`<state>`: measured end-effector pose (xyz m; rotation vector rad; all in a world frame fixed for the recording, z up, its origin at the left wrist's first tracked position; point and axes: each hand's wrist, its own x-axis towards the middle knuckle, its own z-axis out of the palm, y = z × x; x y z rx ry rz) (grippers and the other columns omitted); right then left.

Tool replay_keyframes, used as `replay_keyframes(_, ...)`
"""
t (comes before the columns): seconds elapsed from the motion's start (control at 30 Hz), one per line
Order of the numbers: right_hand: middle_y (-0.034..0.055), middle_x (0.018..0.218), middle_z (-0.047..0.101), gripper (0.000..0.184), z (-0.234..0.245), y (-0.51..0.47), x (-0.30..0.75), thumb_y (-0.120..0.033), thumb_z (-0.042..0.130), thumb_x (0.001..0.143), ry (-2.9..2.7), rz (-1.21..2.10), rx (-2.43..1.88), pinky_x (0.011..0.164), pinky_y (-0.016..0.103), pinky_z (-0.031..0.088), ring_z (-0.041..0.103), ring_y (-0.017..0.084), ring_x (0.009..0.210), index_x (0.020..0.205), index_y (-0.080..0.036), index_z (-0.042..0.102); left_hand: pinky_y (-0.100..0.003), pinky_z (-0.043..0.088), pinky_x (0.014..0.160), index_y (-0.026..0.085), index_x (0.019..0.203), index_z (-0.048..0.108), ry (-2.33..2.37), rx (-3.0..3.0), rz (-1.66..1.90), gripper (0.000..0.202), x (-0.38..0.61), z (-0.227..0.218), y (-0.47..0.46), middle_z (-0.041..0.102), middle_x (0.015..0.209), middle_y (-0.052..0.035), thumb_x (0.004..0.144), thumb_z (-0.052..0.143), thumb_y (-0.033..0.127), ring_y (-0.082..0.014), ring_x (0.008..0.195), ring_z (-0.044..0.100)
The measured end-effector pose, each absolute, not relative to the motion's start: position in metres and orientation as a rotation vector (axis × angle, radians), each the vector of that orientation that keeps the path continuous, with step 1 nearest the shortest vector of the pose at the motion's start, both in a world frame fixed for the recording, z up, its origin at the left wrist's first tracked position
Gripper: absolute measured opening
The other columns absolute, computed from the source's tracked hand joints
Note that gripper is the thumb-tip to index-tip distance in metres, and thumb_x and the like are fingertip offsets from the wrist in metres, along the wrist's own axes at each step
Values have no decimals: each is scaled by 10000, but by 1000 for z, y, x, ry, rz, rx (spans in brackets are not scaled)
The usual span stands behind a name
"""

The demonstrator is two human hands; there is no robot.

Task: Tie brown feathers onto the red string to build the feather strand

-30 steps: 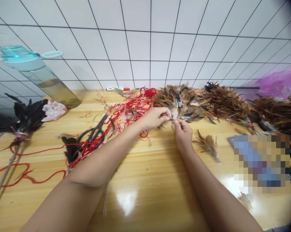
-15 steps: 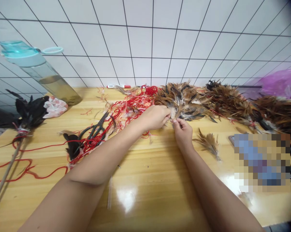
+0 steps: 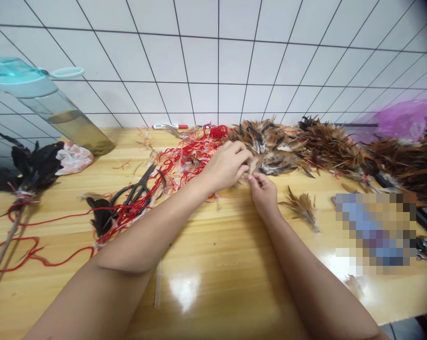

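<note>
My left hand (image 3: 226,166) and my right hand (image 3: 262,192) meet at the near edge of a pile of brown feathers (image 3: 270,146) on the wooden table (image 3: 213,264). Both hands are closed in a pinch on the quill ends of feathers from that pile. A tangle of red string (image 3: 185,163) lies just left of my left hand. A small loose tuft of brown feathers (image 3: 301,208) lies right of my right hand.
Black scissors (image 3: 135,192) lie in the string. A black feather duster on a stick (image 3: 25,174) and a tilted water bottle (image 3: 54,111) are at the left. More brown feathers (image 3: 394,160), a purple bag (image 3: 408,118) and a blurred patch (image 3: 376,231) are at the right. A red pen (image 3: 170,126) lies by the tiled wall.
Both hands have shifted slightly left and further into the feather pile, fingers working at the quills. The view has drifted a little to the right.
</note>
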<state>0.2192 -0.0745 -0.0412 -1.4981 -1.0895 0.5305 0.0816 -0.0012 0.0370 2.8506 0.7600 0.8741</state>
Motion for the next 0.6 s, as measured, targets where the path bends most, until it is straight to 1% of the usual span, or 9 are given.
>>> replay_keyframes(0.07, -5, 670, 581, 305, -40, -75, 220, -461, 598, 762, -972, 609, -1450, 625, 270, 372, 469, 131, 627, 794, -167, 671, -354, 409, 899, 146, 974, 641, 862, 2739, 1108, 173, 81, 39, 0, 606, 1036, -103, 861, 516, 187, -219, 1009, 522)
replay_keyframes(0.1, -3, 679, 593, 315, -39, -75, 221, -467, 603, 759, -925, 639, -1426, 628, 270, 377, 478, 132, 635, 812, -166, 677, -350, 412, 891, 143, 948, 648, 920, 2672, 1152, 166, 81, 40, 0, 612, 1008, -100, 861, 514, 188, -214, 988, 528)
replay_keyframes(0.17, -3, 681, 603, 321, -38, -75, 221, -469, 614, 755, -874, 670, -1385, 630, 271, 383, 488, 134, 639, 830, -165, 684, -323, 429, 838, 143, 866, 667, 981, 2557, 1048, 154, 82, 40, 1, 629, 919, -82, 852, 523, 197, -191, 899, 554)
replay_keyframes(0.23, 2, 693, 617, 309, -38, -76, 220, -459, 623, 753, -890, 673, -1369, 650, 277, 398, 506, 137, 651, 826, -165, 687, -286, 438, 787, 149, 811, 687, 956, 2453, 816, 142, 85, 38, 2, 651, 846, -56, 824, 555, 201, -162, 816, 573)
replay_keyframes(0.33, 23, 765, 664, 273, -38, -76, 219, -428, 615, 763, -998, 641, -1360, 721, 299, 429, 561, 159, 722, 816, -171, 689, -235, 437, 728, 155, 811, 711, 862, 2264, 602, 135, 89, 32, 3, 685, 799, -20, 786, 586, 200, -130, 764, 594)
replay_keyframes(0.43, 39, 797, 683, 251, -39, -76, 218, -398, 574, 792, -1127, 586, -1381, 761, 319, 439, 587, 180, 768, 797, -176, 691, -206, 425, 648, 138, 791, 703, 808, 2071, 578, 151, 93, 24, 4, 681, 738, -1, 771, 592, 238, -111, 692, 587)
replay_keyframes(0.53, 41, 761, 672, 252, -40, -77, 218, -383, 546, 806, -1206, 515, -1425, 751, 323, 438, 580, 183, 743, 782, -179, 691, -197, 397, 577, 122, 733, 659, 818, 1950, 597, 142, 95, 17, 5, 638, 653, 12, 736, 616, 257, -93, 601, 545)
replay_keyframes(0.6, 40, 750, 667, 251, -39, -77, 218, -382, 542, 806, -1230, 481, -1440, 744, 320, 437, 575, 184, 740, 792, -183, 695, -193, 381, 555, 124, 706, 622, 817, 1924, 617, 126, 97, 14, 4, 617, 635, 18, 719, 624, 249, -88, 582, 524)
